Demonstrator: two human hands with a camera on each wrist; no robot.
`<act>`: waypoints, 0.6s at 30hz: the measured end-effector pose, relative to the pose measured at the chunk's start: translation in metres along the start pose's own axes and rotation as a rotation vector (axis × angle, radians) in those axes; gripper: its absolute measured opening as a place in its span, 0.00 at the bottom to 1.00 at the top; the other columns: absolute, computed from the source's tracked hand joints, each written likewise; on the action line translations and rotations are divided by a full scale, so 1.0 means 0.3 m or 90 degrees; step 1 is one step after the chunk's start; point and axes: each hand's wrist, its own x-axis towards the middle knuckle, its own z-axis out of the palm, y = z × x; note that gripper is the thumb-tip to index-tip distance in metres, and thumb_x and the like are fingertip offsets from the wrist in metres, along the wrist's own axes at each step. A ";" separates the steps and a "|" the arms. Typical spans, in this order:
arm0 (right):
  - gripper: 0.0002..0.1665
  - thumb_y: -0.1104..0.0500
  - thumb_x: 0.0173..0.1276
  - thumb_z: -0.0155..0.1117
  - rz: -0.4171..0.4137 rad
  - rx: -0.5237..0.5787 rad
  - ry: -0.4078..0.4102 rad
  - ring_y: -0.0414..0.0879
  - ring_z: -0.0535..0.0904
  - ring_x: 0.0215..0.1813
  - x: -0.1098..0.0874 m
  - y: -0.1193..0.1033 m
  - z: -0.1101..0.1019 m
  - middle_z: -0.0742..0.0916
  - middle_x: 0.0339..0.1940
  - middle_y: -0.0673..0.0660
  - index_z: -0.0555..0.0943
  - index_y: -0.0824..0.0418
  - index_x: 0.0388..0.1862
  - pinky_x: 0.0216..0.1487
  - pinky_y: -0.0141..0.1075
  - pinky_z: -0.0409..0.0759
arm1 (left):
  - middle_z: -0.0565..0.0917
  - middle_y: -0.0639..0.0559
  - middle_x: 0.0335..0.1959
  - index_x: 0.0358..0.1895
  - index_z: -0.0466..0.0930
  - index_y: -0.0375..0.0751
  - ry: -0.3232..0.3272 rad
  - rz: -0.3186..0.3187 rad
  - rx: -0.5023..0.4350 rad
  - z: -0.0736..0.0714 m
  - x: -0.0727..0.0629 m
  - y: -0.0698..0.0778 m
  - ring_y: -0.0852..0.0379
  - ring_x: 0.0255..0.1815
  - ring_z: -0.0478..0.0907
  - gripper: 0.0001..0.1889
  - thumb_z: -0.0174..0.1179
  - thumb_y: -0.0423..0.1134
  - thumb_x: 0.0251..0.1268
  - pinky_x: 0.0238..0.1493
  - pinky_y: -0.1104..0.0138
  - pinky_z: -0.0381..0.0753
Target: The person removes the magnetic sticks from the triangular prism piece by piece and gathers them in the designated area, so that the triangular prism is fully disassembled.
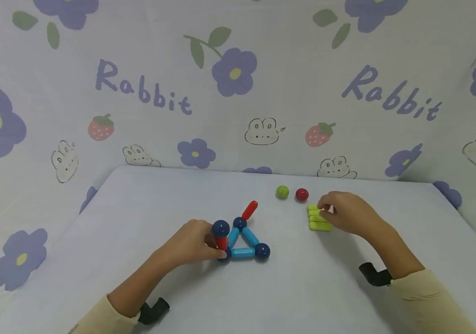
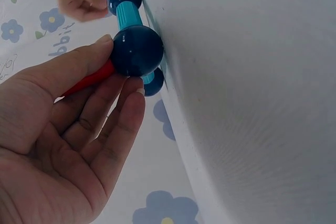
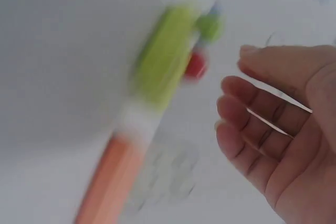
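My left hand (image 1: 193,241) pinches an upright red magnetic rod (image 1: 222,243), with a dark blue ball (image 1: 221,228) on its upper end. Its fingertips also touch the corner ball (image 2: 138,51) below, seen in the left wrist view. That corner belongs to a flat triangle of light blue rods (image 1: 243,253) and dark blue balls (image 1: 262,251). Another red rod (image 1: 250,210) rises from the far corner. Over the right end of a row of lime green rods (image 1: 320,226) hovers my right hand (image 1: 348,213). Its fingers are loosely bent, holding nothing in the right wrist view.
A green ball (image 1: 282,192) and a red ball (image 1: 302,195) lie behind the green rods on the white table (image 1: 304,297). In the right wrist view, an orange rod (image 3: 107,182) shows blurred beside the green ones. A patterned cloth (image 1: 221,116) hangs behind.
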 end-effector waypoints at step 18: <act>0.15 0.66 0.63 0.74 -0.177 0.069 -0.033 0.48 0.84 0.46 0.238 -0.392 0.159 0.88 0.42 0.54 0.87 0.63 0.49 0.49 0.37 0.83 | 0.87 0.55 0.27 0.38 0.87 0.36 -0.007 0.014 -0.001 -0.009 0.002 -0.011 0.59 0.32 0.82 0.14 0.77 0.39 0.53 0.37 0.65 0.83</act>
